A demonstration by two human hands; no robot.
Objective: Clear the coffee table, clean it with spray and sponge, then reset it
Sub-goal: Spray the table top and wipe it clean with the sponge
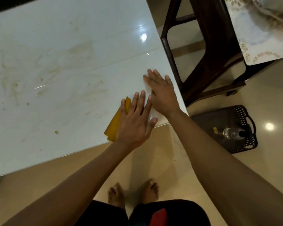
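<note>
Both hands flat on the stained white desk, near its corner.

Bare feet stand on the tiled floor; right of them a dark basket holds a clear bottle (no label readable). The left hand, fingers straight, presses a yellow cloth onto the desk; the right hand lies flat on a white sheet. A dark stool stands beyond.

I find no legible text, label, brand, number or sign in the head view. The clear plastic bottle lying in the dark perforated basket shows no label I can read.
</note>
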